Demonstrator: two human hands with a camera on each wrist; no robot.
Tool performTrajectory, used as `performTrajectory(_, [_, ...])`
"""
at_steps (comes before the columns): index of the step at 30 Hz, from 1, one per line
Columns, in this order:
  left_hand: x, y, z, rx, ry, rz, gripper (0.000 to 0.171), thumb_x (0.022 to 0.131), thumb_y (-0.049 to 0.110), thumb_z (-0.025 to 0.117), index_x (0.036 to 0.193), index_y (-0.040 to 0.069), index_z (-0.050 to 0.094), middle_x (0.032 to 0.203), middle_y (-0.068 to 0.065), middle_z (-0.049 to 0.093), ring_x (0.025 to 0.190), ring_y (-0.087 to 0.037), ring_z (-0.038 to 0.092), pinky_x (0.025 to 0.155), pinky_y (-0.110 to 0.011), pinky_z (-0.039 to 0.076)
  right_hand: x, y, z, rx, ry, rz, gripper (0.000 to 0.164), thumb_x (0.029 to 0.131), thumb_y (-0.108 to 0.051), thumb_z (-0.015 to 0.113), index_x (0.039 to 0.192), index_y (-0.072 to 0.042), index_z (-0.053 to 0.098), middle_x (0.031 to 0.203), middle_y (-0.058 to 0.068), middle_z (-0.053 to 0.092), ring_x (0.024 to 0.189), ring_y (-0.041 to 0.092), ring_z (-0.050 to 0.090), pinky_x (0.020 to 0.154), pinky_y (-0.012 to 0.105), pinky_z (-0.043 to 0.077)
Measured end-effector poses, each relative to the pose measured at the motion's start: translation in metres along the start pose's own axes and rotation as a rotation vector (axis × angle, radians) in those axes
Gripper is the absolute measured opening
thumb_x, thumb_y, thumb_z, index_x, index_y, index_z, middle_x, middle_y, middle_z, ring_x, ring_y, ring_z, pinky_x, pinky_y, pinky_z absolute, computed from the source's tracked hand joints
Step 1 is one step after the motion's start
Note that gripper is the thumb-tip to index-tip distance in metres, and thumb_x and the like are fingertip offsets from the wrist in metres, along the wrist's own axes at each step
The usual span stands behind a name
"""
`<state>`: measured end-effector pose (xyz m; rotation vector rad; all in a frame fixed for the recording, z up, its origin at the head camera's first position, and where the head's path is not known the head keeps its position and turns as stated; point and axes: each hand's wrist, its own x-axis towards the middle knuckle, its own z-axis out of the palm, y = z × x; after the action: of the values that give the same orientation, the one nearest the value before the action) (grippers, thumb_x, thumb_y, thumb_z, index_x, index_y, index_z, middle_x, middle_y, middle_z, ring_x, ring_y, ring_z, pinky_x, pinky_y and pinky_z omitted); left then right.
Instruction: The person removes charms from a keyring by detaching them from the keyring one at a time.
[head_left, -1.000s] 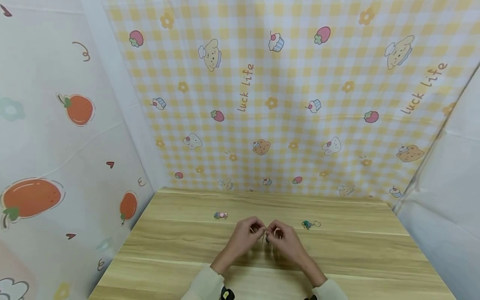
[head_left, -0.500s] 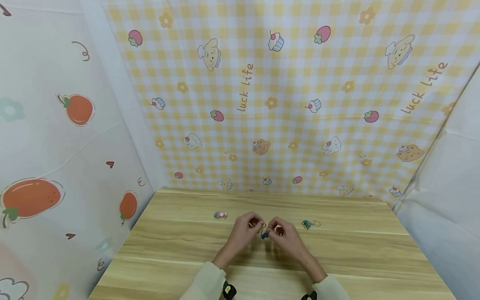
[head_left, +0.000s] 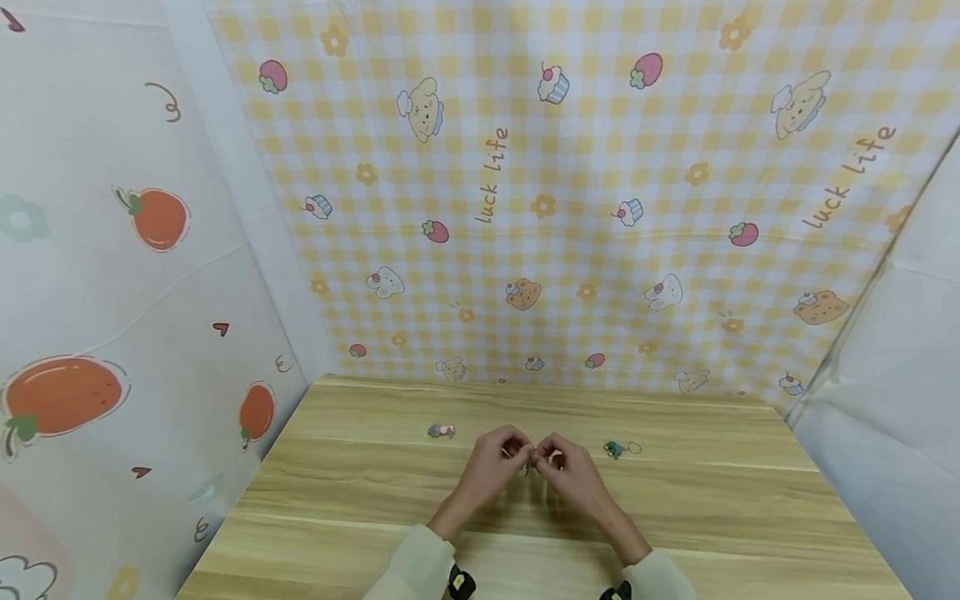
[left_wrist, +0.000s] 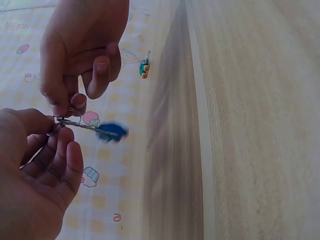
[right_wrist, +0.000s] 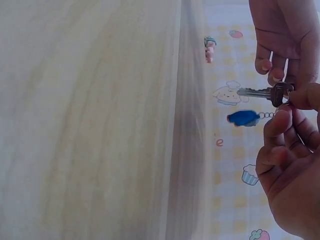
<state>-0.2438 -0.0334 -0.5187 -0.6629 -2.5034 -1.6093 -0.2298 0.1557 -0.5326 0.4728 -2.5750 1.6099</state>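
Fingertip to fingertip over the table, my left hand (head_left: 487, 471) and right hand (head_left: 576, 479) meet at a small key ring (right_wrist: 287, 98). A metal key (right_wrist: 257, 93) with a dark head hangs from between them, its toothed blade pointing away from the fingers in the right wrist view. Beside it a blue charm (right_wrist: 243, 118) dangles on a short chain (right_wrist: 266, 115). My right thumb and forefinger pinch the ring. In the left wrist view, my left thumb and forefinger pinch at the key's head, partly covering it; the blue charm (left_wrist: 111, 132) is blurred there.
On the wooden table (head_left: 360, 508), a pink and blue-grey charm (head_left: 441, 431) lies left of the hands. A green charm with a ring (head_left: 615, 449) lies to the right. A yellow checked cloth (head_left: 585, 258) hangs behind the table.
Half a second ago the fingertips were slightly farther apart, with the blue charm showing between them. Now they are closer together and the charm shows less in the head view.
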Motion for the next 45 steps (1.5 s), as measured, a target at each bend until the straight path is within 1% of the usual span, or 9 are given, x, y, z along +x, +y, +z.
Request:
performTrajectory(3, [-0.0006, 0.0006, -0.0002, -0.004, -0.014, -0.013, 0.007, 0.103, 0.009, 0.069, 0.101, 0.009, 0.076, 0.092, -0.002, 0.074, 0.077, -0.002, 0.062, 0.067, -0.019, 0.055, 0.0003, -0.0003, -0.0009, -0.014, -0.009, -0.007, 0.007, 0.104, -0.013, 0.069, 0.097, -0.012, 0.069, 0.087, 0.003, 0.068, 0.058, 0.002, 0.048, 0.051, 0.020, 0.040])
performTrajectory(7, [-0.0018, 0.0019, -0.0010, 0.017, -0.021, 0.003, 0.008, 0.103, 0.007, 0.069, 0.101, 0.008, 0.076, 0.092, -0.004, 0.074, 0.079, -0.005, 0.063, 0.069, -0.019, 0.055, 0.0010, -0.0003, -0.0024, -0.024, -0.023, -0.011, 0.008, 0.104, -0.014, 0.069, 0.097, -0.012, 0.070, 0.086, 0.001, 0.068, 0.059, 0.003, 0.049, 0.052, 0.020, 0.040])
performTrajectory(14, [-0.0007, 0.0011, -0.0019, 0.057, 0.010, 0.017, 0.008, 0.103, 0.008, 0.069, 0.100, 0.008, 0.076, 0.092, -0.004, 0.074, 0.081, -0.005, 0.065, 0.073, -0.020, 0.056, 0.0014, 0.0019, -0.0037, -0.009, -0.027, -0.070, 0.010, 0.103, -0.009, 0.068, 0.096, -0.016, 0.070, 0.090, -0.001, 0.068, 0.061, 0.003, 0.049, 0.054, 0.021, 0.044])
performTrajectory(17, [0.0002, 0.0004, -0.0029, 0.061, 0.024, 0.014, 0.008, 0.104, 0.010, 0.069, 0.101, 0.009, 0.076, 0.092, -0.003, 0.074, 0.081, -0.007, 0.065, 0.075, -0.020, 0.057, 0.0003, 0.0008, -0.0046, 0.013, -0.029, -0.070, 0.010, 0.104, -0.010, 0.068, 0.096, -0.017, 0.069, 0.090, 0.000, 0.068, 0.058, 0.001, 0.048, 0.052, 0.021, 0.044])
performTrajectory(22, [0.0000, 0.0006, -0.0033, 0.064, 0.031, 0.014, 0.008, 0.104, 0.010, 0.068, 0.101, 0.009, 0.076, 0.093, -0.003, 0.074, 0.082, -0.008, 0.066, 0.076, -0.021, 0.057, -0.0007, 0.0026, -0.0046, 0.034, -0.034, -0.076, 0.006, 0.105, -0.012, 0.067, 0.099, -0.012, 0.069, 0.092, 0.006, 0.067, 0.057, 0.001, 0.047, 0.051, 0.022, 0.044])
performTrajectory(28, [-0.0009, 0.0002, -0.0028, 0.054, 0.039, 0.019, 0.009, 0.105, 0.011, 0.068, 0.101, 0.009, 0.076, 0.093, -0.003, 0.074, 0.083, -0.008, 0.067, 0.076, -0.021, 0.058, -0.0020, 0.0043, -0.0035, 0.056, -0.047, -0.033, 0.005, 0.106, -0.012, 0.064, 0.104, -0.010, 0.068, 0.098, 0.010, 0.066, 0.056, 0.001, 0.048, 0.050, 0.022, 0.045])
performTrajectory(34, [-0.0011, -0.0001, -0.0013, 0.043, 0.036, 0.034, 0.008, 0.104, 0.012, 0.069, 0.101, 0.010, 0.076, 0.092, -0.003, 0.074, 0.082, -0.007, 0.066, 0.076, -0.021, 0.058, -0.0014, 0.0013, -0.0031, 0.065, -0.052, 0.038, 0.010, 0.107, -0.022, 0.066, 0.104, -0.013, 0.069, 0.093, 0.016, 0.068, 0.054, 0.002, 0.047, 0.050, 0.021, 0.042])
performTrajectory(40, [-0.0012, 0.0008, 0.0002, 0.031, 0.027, 0.030, 0.007, 0.103, 0.011, 0.070, 0.101, 0.010, 0.076, 0.092, -0.002, 0.074, 0.081, -0.002, 0.063, 0.075, -0.020, 0.058, -0.0010, -0.0022, -0.0027, 0.072, -0.053, 0.022, 0.011, 0.106, -0.018, 0.067, 0.102, -0.009, 0.068, 0.092, 0.012, 0.067, 0.056, 0.003, 0.049, 0.050, 0.021, 0.043])
performTrajectory(45, [-0.0015, 0.0010, 0.0005, 0.037, 0.027, 0.028, 0.007, 0.103, 0.011, 0.070, 0.101, 0.011, 0.077, 0.092, -0.001, 0.074, 0.080, -0.001, 0.062, 0.074, -0.020, 0.057, -0.0004, -0.0023, -0.0031, 0.074, -0.052, -0.011, 0.008, 0.106, -0.014, 0.066, 0.100, -0.008, 0.068, 0.093, 0.013, 0.069, 0.056, 0.003, 0.049, 0.051, 0.021, 0.043])
